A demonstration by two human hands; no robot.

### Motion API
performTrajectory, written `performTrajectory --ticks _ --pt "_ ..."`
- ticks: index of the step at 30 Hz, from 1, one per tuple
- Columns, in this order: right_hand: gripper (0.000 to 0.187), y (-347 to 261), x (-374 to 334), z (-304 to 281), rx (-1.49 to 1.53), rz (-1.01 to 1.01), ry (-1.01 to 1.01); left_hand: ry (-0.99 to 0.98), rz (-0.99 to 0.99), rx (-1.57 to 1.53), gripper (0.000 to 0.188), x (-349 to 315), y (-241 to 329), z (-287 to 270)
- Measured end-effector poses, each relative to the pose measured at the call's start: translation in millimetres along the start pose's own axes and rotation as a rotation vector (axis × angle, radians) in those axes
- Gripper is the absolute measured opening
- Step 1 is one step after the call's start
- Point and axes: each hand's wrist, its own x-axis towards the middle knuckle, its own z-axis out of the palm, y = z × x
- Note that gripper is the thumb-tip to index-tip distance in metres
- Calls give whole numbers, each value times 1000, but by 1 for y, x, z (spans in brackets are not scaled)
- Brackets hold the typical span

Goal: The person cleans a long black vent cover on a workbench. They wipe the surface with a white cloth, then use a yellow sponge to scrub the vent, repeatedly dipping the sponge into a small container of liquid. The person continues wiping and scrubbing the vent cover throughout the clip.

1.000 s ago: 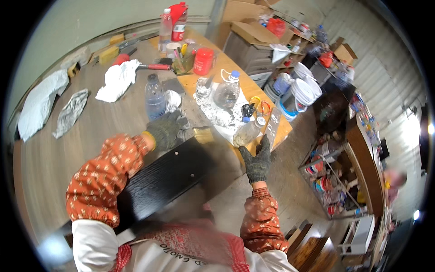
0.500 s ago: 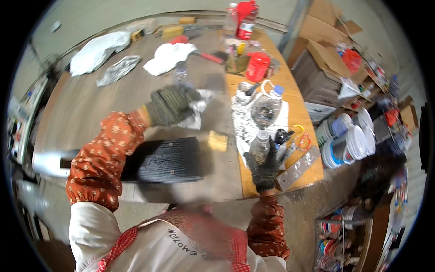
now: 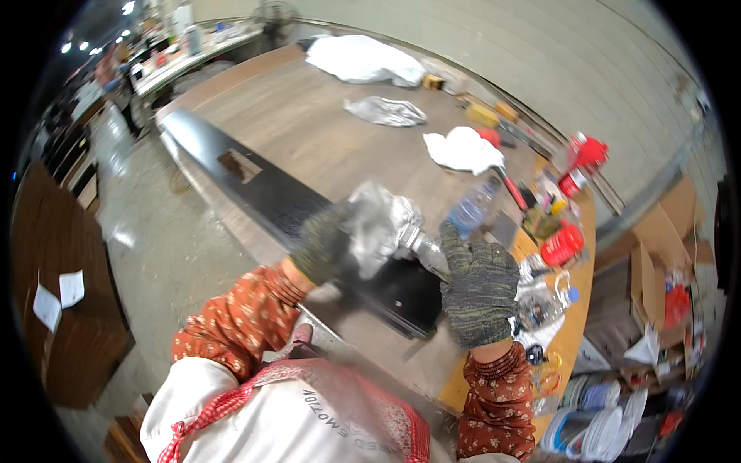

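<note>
Black board lies slantwise along the near side of the brown table, a rectangular cut-out toward its left end, and I have both gloved hands over its right part. Toward the wall I see a white bundle, then a white cloth and a flatter grey cloth. To the right, a clear jug with a blue cap sits near a red tub. My left hand, blurred, is clamped on a crumpled silvery cloth; whether that cloth touches the board I cannot tell. My right hand is closed around a small clear bottle, tilted, its neck right at the cloth. Smallest, a yellow sponge rests near the wall.
</note>
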Motion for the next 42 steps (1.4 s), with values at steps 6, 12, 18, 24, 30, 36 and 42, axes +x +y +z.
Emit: performTrajectory --ticks 6,12,18,24,30,36,42 --pt "65 -42 39 -10 -193 -235 2 -40 -335 -271 40 28 36 -14" --pt "73 -62 59 6 134 -56 -14 185 -293 -528 45 28 20 -46" --pt "75 -60 36 62 418 348 317 -160 -117 -555 50 27 -16 -75" --pt "71 -72 13 61 383 769 409 -435 379 175 58 29 -66 -92" --pt "84 -54 -29 108 450 864 592 -406 184 259 65 28 -108 -94" --pt "77 -61 -28 99 760 827 527 -562 327 88 59 5 1 15" --pt "70 -50 -42 80 1087 794 726 -238 335 167 55 21 -31 -47"
